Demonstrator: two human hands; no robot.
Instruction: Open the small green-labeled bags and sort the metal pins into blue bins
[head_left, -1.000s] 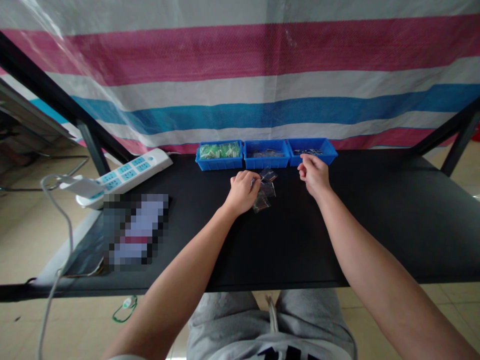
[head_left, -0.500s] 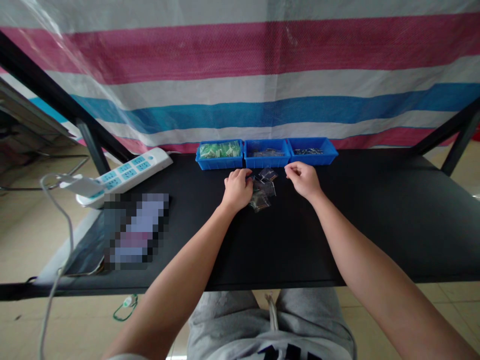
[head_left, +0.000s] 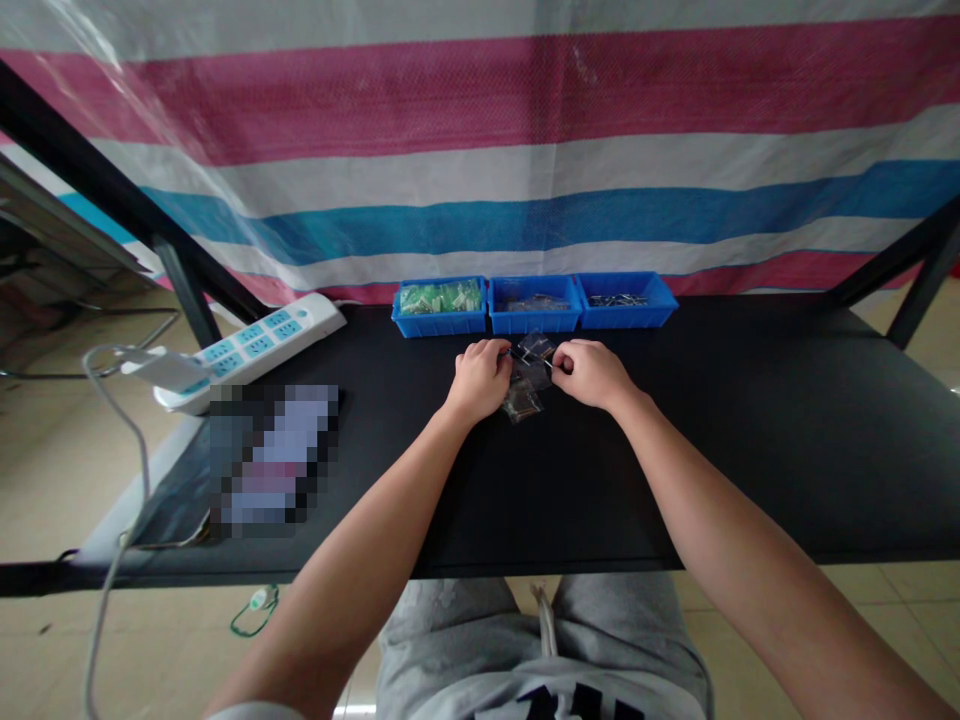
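My left hand (head_left: pixel 482 380) rests on the table at the left edge of a small pile of clear plastic bags (head_left: pixel 523 402). Its fingers are curled together near a small dark piece, too small to name. On the other side of the pile, my right hand (head_left: pixel 592 373) pinches a thin metal piece between thumb and forefinger, its tip pointing at the bags. Behind the hands stand a left blue bin (head_left: pixel 439 326) with green and white packets, a middle blue bin (head_left: pixel 534 322) with small clear bags, and a right blue bin (head_left: pixel 628 317) with thin metal pieces.
A white power strip (head_left: pixel 315 318) with a plugged-in charger (head_left: pixel 169 370) lies at the back left, its cable hanging over the edge. A blurred-out flat object (head_left: pixel 281 455) lies in front of it. A striped sheet (head_left: pixel 480 180) hangs behind the black table (head_left: pixel 750 430).
My right hand has moved left and slightly toward me, from in front of the right bin to the bags. The left hand has barely shifted.
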